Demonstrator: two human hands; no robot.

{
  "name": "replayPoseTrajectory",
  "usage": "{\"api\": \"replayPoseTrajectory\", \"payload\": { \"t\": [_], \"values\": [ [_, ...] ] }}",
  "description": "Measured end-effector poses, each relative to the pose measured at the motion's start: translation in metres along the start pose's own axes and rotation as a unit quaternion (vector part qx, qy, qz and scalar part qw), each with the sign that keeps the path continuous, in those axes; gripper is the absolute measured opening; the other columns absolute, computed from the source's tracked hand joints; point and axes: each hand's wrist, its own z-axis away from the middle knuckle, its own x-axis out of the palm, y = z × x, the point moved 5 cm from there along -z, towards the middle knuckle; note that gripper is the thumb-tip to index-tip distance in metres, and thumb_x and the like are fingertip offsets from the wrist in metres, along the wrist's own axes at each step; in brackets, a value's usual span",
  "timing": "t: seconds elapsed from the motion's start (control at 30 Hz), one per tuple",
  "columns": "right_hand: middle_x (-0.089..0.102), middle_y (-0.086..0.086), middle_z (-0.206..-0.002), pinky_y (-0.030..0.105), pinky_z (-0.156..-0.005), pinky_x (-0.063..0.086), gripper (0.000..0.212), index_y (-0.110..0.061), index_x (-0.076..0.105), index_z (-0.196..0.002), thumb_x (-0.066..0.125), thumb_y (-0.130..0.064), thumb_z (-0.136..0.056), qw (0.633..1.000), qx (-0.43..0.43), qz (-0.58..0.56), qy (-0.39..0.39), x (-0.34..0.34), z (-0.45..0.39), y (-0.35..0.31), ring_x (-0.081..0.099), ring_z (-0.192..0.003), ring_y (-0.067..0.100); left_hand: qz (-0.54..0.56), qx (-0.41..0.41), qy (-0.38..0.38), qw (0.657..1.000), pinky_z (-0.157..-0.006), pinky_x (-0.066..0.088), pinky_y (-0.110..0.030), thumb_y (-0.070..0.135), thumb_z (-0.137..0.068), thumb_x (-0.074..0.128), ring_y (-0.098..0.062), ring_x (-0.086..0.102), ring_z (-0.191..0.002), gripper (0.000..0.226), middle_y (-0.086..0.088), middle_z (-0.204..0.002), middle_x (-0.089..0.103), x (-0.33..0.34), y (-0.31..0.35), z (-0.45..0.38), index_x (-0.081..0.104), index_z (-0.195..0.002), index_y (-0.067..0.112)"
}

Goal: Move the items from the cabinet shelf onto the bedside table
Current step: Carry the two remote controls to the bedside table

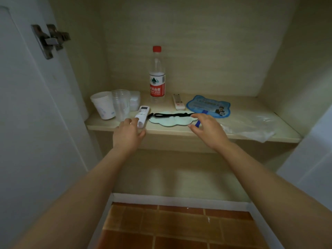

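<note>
Reaching into the cabinet shelf [179,131] for the first pick, left hand [128,132] open with fingers touching the white remote [142,115] just left of the eye mask [170,119], right hand [206,127] open over its right end, probably needing next to close and lift.

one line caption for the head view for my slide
Left hand reaches the white remote, right hand over the eye mask on the cabinet shelf.

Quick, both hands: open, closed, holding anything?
Left hand: open, fingers resting on the white remote, not gripping it.
Right hand: open, empty, above the eye mask.
</note>
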Motion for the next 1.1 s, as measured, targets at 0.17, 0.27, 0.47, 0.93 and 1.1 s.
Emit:
{"api": "replayPoseTrajectory", "payload": {
  "t": [0.17, 0.27, 0.47, 0.93, 1.1],
  "values": [
    [0.051, 0.007, -0.133, 0.032, -0.098, 0.034, 0.045, -0.013, 0.045, -0.133, 0.049, -0.033, -0.093, 1.000, -0.011, -0.009, -0.010, 0.011, -0.029, 0.018, 0.041, -0.125, 0.023, -0.024, -0.052, 0.003, 0.998, -0.086, 0.041, -0.040, 0.048, -0.089, 0.046, -0.033, 0.052, -0.106, 0.055, -0.017, -0.119, 0.055, 0.019, 0.007, -0.023, 0.043, -0.129, 0.011],
    [0.053, 0.011, -0.131, 0.036, -0.097, 0.038, 0.046, -0.010, 0.046, -0.132, 0.049, -0.035, -0.093, 1.000, 0.007, -0.007, -0.004, 0.018, -0.051, 0.030, 0.046, -0.120, 0.026, -0.042, -0.073, 0.015, 0.996, -0.089, 0.039, -0.041, 0.050, -0.089, 0.045, -0.034, 0.051, -0.108, 0.055, -0.017, -0.117, 0.057, 0.027, 0.010, -0.035, 0.044, -0.127, 0.010],
    [0.060, 0.019, -0.110, 0.038, -0.077, 0.045, 0.042, 0.000, 0.054, -0.112, 0.051, -0.036, -0.091, 0.997, 0.073, -0.030, 0.003, 0.033, -0.101, 0.039, 0.054, -0.101, 0.033, -0.022, -0.097, 0.065, 0.993, -0.085, 0.035, -0.041, 0.036, -0.088, 0.049, -0.035, 0.050, -0.106, 0.045, -0.019, -0.113, 0.060, 0.037, 0.010, -0.045, 0.048, -0.122, 0.007],
    [0.064, 0.019, -0.105, 0.035, -0.068, 0.044, 0.042, -0.002, 0.059, -0.107, 0.061, -0.036, -0.083, 0.991, 0.133, -0.006, -0.008, 0.069, -0.144, 0.042, 0.059, -0.096, 0.036, 0.017, -0.116, 0.135, 0.984, -0.081, 0.034, -0.041, 0.031, -0.084, 0.055, -0.035, 0.051, -0.100, 0.040, -0.018, -0.104, 0.064, 0.042, 0.006, -0.050, 0.053, -0.115, 0.006],
    [0.065, 0.018, -0.103, 0.033, -0.065, 0.042, 0.034, -0.004, 0.061, -0.103, 0.060, -0.031, -0.083, 0.990, 0.140, 0.005, 0.000, 0.070, -0.147, 0.040, 0.059, -0.095, 0.034, 0.026, -0.116, 0.149, 0.982, -0.080, 0.033, -0.041, 0.031, -0.085, 0.055, -0.035, 0.052, -0.100, 0.038, -0.018, -0.104, 0.064, 0.042, 0.006, -0.047, 0.054, -0.114, 0.006]
  ]
}}
